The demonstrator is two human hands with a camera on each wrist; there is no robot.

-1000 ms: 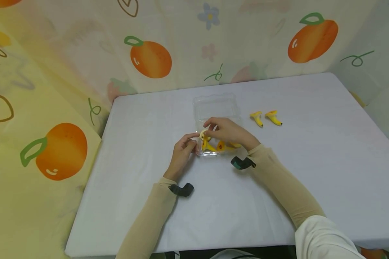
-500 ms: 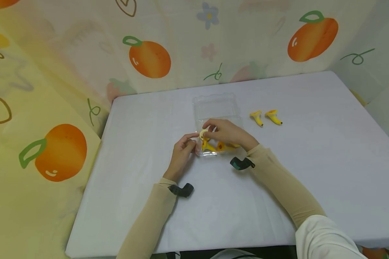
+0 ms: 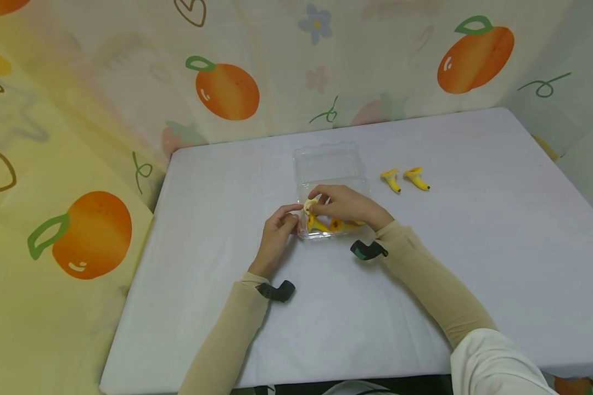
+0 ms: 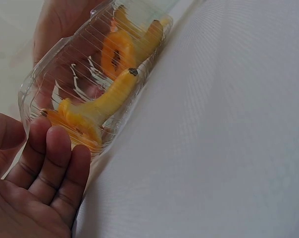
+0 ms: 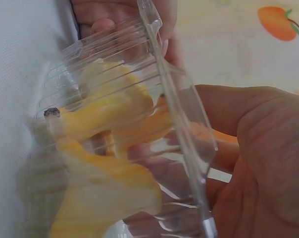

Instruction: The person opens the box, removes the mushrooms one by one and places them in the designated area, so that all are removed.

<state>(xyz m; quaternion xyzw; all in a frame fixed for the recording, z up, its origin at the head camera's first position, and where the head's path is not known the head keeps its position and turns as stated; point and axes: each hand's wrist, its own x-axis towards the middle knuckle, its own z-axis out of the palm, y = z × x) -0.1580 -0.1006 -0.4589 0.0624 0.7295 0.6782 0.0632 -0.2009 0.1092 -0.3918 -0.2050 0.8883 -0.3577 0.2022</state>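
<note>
A clear plastic clamshell box (image 3: 320, 236) stands on the table with its lid (image 3: 330, 163) laid back. Several yellow, trumpet-shaped pieces with dark tips and orange flared ends lie inside, one (image 4: 110, 99) leaning near the left end. My right hand (image 3: 348, 204) reaches over the rim, its thumb and finger pinching a pale yellow piece (image 3: 308, 207) in the box's far left corner; fingers partly hide it. My left hand (image 3: 275, 235) rests its fingertips (image 4: 58, 141) against the outside of the box's left end, fingers loosely bent.
Two more yellow trumpet-shaped pieces lie right of the box, one (image 3: 391, 180) beside the other (image 3: 417, 179). White cloth covers the table (image 3: 217, 230). A curtain (image 3: 277, 38) printed with oranges hangs behind it.
My right hand has sunk slightly toward the near side of the box, still pinching the same piece. My left hand stays against the box's left end.
</note>
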